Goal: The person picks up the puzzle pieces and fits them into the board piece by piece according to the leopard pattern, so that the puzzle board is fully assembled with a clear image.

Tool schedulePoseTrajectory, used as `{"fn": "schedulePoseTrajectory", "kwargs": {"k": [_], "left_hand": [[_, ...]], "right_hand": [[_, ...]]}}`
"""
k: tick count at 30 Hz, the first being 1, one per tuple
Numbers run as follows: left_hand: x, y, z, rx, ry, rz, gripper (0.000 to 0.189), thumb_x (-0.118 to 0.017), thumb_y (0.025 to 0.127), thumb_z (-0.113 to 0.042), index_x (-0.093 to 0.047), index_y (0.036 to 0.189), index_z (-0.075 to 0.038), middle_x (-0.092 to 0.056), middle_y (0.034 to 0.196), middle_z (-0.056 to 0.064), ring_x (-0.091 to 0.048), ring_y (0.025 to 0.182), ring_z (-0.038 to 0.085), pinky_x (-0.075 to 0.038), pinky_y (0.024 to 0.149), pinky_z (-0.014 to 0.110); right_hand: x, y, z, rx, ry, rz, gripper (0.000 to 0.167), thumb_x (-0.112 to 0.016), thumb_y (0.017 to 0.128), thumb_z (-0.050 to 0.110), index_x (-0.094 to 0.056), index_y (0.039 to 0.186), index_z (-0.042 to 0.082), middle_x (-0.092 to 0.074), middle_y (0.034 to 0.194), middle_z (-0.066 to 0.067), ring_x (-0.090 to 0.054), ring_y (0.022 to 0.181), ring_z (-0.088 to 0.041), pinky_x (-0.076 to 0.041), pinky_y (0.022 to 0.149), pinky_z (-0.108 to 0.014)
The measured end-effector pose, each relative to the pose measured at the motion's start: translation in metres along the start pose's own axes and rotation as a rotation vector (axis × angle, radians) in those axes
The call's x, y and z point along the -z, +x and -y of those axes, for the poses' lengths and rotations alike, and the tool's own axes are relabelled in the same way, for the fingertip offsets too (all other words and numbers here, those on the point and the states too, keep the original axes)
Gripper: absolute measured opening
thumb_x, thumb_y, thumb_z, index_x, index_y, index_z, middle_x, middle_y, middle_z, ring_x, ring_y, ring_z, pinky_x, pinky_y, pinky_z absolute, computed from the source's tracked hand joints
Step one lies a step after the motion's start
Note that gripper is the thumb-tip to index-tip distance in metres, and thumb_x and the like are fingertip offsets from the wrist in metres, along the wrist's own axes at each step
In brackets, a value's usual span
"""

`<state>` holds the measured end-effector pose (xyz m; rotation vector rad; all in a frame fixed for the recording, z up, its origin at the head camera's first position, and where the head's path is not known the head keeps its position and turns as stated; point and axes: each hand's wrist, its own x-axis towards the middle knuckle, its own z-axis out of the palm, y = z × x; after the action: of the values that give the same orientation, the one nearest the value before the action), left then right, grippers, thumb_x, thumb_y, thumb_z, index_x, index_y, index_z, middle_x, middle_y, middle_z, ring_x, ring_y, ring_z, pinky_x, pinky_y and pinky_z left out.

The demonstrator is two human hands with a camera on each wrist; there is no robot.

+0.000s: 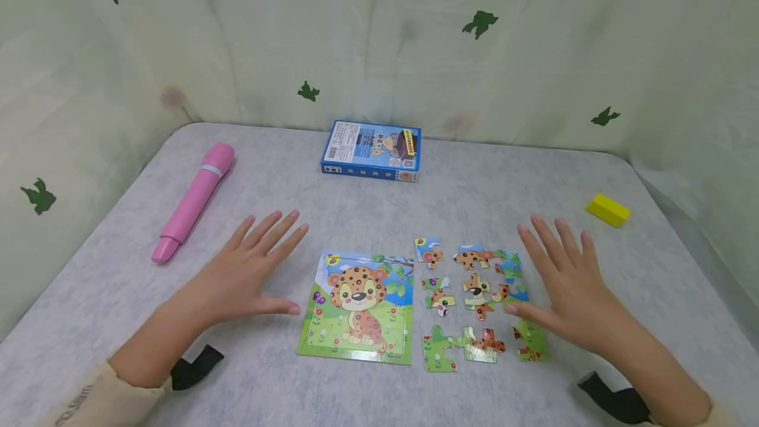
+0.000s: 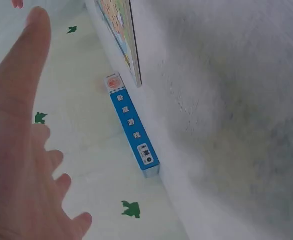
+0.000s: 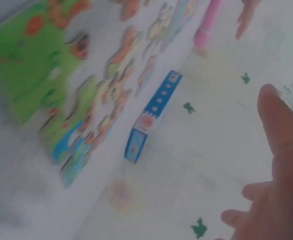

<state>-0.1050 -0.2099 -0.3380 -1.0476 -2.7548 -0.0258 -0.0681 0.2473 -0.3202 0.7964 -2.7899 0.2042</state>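
Note:
My left hand [image 1: 246,279] is spread with straight fingers, just left of a square leopard puzzle board [image 1: 360,308] and holding nothing. On the right, my right hand [image 1: 563,288] is also spread and empty, its thumb over the right edge of the loose jigsaw pieces [image 1: 439,350]. These pieces lie in rough rows beside the board and show parts of a leopard, grass and sky. The board carries the whole picture of a sitting leopard cub. In the right wrist view, the pieces [image 3: 26,65] lie close by, and the right thumb [image 3: 281,125] points outward.
A blue box [image 1: 370,150] lies flat at the table's back edge. To the left is a pink microphone-shaped thing [image 1: 196,203], and a yellow block [image 1: 607,210] sits at the right. Behind the grey table [image 1: 267,170] hangs a pale curtain [image 1: 379,38] with green bird shapes.

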Motion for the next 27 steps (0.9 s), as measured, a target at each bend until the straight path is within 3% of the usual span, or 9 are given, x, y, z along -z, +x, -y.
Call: {"fn": "schedulePoseTrajectory", "kwargs": {"k": [5, 9, 13, 19, 22, 27], "left_hand": [[-0.008, 0.007, -0.004, -0.020, -0.142, -0.047, 0.111, -0.061, 0.064, -0.070, -0.010, 0.146, -0.014, -0.010, 0.149, 0.007, -0.011, 0.133, 0.028, -0.011, 0.105, 0.042], [-0.014, 0.015, -0.011, -0.009, -0.272, -0.023, 0.111, -0.062, 0.065, -0.068, -0.008, 0.146, -0.014, -0.010, 0.149, 0.006, -0.012, 0.133, 0.025, -0.020, 0.103, 0.043], [-0.018, 0.022, -0.016, 0.039, -0.415, 0.059, 0.107, -0.063, 0.069, -0.063, -0.007, 0.146, -0.014, -0.010, 0.148, 0.006, -0.013, 0.133, 0.022, -0.023, 0.102, 0.043], [-0.028, 0.025, -0.015, 0.173, -0.607, 0.211, 0.100, -0.067, 0.070, -0.056, -0.016, 0.144, -0.012, -0.020, 0.146, 0.008, -0.018, 0.131, 0.025, -0.023, 0.101, 0.045], [-0.036, 0.024, -0.010, 0.180, -0.662, 0.224, 0.095, -0.068, 0.071, -0.053, -0.023, 0.142, -0.008, -0.026, 0.143, 0.010, -0.022, 0.130, 0.028, -0.024, 0.101, 0.047], [-0.047, 0.022, -0.002, 0.136, -0.687, 0.203, 0.086, -0.067, 0.073, -0.052, -0.033, 0.139, -0.009, -0.032, 0.140, 0.007, -0.024, 0.129, 0.025, -0.022, 0.101, 0.046]], "right_hand": [[0.002, 0.016, 0.012, 0.016, 0.257, -0.020, 0.100, -0.071, 0.074, 0.042, -0.006, 0.145, 0.013, -0.003, 0.149, -0.008, 0.000, 0.133, -0.032, -0.010, 0.099, -0.059], [0.001, 0.030, 0.025, 0.008, 0.400, -0.012, 0.101, -0.075, 0.073, 0.030, -0.006, 0.146, 0.017, -0.006, 0.149, -0.003, -0.008, 0.133, -0.026, -0.027, 0.092, -0.060], [-0.006, 0.044, 0.032, 0.006, 0.506, -0.014, 0.095, -0.073, 0.076, 0.026, -0.009, 0.145, 0.019, -0.011, 0.148, -0.001, -0.013, 0.132, -0.024, -0.028, 0.094, -0.057], [-0.026, 0.066, 0.034, -0.051, 0.630, 0.037, 0.081, -0.067, 0.081, 0.028, -0.017, 0.144, 0.021, -0.021, 0.145, -0.001, -0.022, 0.130, -0.023, -0.029, 0.096, -0.052], [-0.038, 0.074, 0.030, -0.055, 0.671, 0.073, 0.074, -0.065, 0.083, 0.025, -0.022, 0.143, 0.016, -0.025, 0.144, -0.003, -0.027, 0.128, -0.025, -0.032, 0.095, -0.049], [-0.057, 0.080, 0.024, -0.056, 0.740, 0.152, 0.065, -0.062, 0.086, 0.019, -0.028, 0.141, 0.010, -0.028, 0.142, -0.007, -0.035, 0.122, -0.030, -0.040, 0.089, -0.046]]}}
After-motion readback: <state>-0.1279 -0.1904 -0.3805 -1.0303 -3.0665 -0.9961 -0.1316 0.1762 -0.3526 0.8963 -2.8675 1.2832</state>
